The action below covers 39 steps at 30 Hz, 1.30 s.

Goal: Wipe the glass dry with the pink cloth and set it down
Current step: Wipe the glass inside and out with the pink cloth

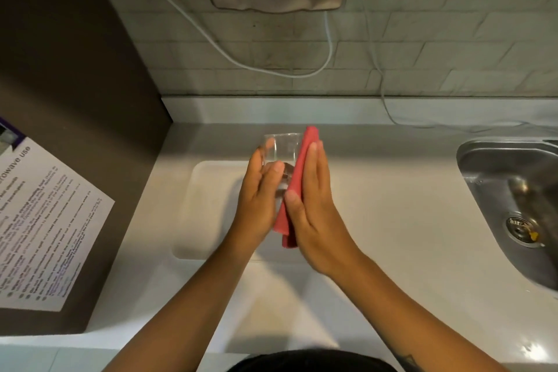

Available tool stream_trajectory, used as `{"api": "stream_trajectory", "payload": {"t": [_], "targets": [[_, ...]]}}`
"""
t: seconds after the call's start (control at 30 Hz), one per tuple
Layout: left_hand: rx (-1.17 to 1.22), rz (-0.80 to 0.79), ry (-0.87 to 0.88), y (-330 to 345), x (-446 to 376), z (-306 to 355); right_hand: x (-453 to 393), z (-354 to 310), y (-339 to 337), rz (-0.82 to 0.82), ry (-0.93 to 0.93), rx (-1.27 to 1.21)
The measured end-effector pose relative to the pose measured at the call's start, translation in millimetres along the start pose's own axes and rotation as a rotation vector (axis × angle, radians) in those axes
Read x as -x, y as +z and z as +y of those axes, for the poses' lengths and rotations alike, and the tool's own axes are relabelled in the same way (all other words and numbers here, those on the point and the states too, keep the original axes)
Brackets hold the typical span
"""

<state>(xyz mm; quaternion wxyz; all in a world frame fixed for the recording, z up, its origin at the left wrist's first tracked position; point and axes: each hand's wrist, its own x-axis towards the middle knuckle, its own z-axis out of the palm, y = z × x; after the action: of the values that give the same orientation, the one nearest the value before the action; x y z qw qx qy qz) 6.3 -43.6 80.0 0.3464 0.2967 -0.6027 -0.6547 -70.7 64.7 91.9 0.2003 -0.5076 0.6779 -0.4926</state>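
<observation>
We judge the glass (282, 149) to be light, rigid, slick if wet, and breakable, so it wants a firm wrap around its wall rather than a pinch at the rim. Our left hand (259, 190) has it that way: fingers curled round the far side, thumb across the near wall, the glass lifted above the white tray (205, 190) on the counter (392, 190). Our right hand (314, 199) lies flat and open, palm pressing the folded pink cloth (297, 178) against the glass at its 3 o'clock side. The cloth is soft and limp and takes the curve easily. The glass is a clear, straight-sided tumbler, mouth pointing toward 12 o'clock; whether drops remain we cannot tell. The steel sink (513, 190) sits well apart at 3 o'clock.
</observation>
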Motion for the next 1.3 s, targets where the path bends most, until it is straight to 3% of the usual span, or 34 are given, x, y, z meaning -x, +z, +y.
{"api": "stream_trajectory", "payload": {"t": [0.1,0.27,0.37,0.47,0.67,0.87,1.07,1.3], "targets": [[-0.008,-0.022,-0.011,-2.4,-1.3,0.8,7.7,1.0,7.7,-0.007,0.004,0.026],[0.034,-0.060,-0.035,-0.8,3.1,2.4,-28.3,-10.2,-4.7,0.126,0.038,-0.019],[0.015,-0.036,-0.011,-5.2,-0.4,7.9,-9.8,-9.0,8.0,0.092,0.010,-0.035],[-0.024,-0.018,0.022,-9.0,-1.4,11.6,13.9,-3.2,19.9,0.074,-0.014,-0.097],[0.048,-0.056,-0.027,-2.7,5.1,15.3,-26.1,-11.5,-4.8,0.194,0.001,-0.239],[0.010,-0.008,0.009,-4.2,0.6,24.4,9.9,-9.0,16.4,0.139,-0.013,-0.197],[0.123,-0.066,-0.075,0.0,10.4,20.7,-34.2,-15.9,-12.2,0.199,-0.013,-0.220],[0.031,-0.045,-0.032,-10.8,-1.5,30.7,8.4,-12.6,20.5,0.144,-0.050,-0.212]]}}
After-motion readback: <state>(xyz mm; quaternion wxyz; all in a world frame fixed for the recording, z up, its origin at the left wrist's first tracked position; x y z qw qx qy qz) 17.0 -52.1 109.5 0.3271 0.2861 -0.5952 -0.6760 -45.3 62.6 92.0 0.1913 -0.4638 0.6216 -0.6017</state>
